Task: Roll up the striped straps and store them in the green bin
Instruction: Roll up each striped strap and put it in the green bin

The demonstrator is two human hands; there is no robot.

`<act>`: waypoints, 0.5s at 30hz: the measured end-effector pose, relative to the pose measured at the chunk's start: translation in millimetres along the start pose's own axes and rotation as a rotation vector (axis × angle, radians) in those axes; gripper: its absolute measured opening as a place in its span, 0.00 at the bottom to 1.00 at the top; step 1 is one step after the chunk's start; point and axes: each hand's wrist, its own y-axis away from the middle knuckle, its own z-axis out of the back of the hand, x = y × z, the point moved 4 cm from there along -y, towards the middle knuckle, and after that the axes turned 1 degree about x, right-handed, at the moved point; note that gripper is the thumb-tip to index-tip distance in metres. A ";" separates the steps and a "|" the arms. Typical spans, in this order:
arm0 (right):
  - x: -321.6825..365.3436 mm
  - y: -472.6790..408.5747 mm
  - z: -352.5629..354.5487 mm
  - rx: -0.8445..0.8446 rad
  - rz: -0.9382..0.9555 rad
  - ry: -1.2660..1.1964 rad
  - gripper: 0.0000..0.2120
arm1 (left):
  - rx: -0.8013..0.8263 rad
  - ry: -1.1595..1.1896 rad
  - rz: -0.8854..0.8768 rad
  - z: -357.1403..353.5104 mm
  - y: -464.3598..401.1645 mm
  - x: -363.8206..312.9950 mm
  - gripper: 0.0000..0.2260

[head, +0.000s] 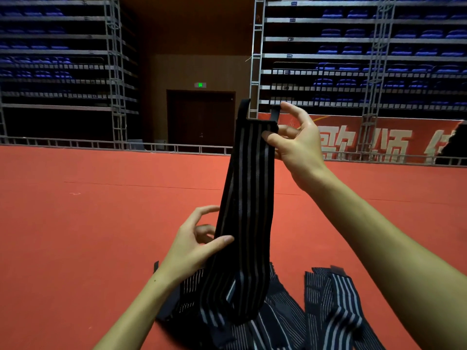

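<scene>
A dark strap with grey stripes [249, 198] hangs stretched upright in front of me. My right hand [295, 145] pinches its top end near a black loop, raised at centre right. Lower down, my left hand [197, 242] holds the strap's left edge between thumb and fingers. The strap's lower end falls into a pile of more striped straps [278, 317] lying on the red floor. No green bin is in view.
Red carpeted floor [88, 223] spreads all around. A low metal railing [75, 144] runs across the back, with tiers of blue seats, a dark door and a red banner with white characters [379, 142] behind it.
</scene>
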 end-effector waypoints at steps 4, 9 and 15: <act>2.2 1.8 -8.4 0.028 0.002 -0.025 0.32 | -0.069 0.112 -0.067 -13.9 -20.4 -24.2 0.30; -15.7 8.8 -14.8 0.021 -0.044 -0.019 0.33 | -0.164 0.164 -0.118 -18.9 -32.6 -50.4 0.32; -51.8 19.2 -17.4 -0.023 -0.184 -0.090 0.34 | -0.127 0.128 -0.063 -16.4 -27.3 -47.9 0.39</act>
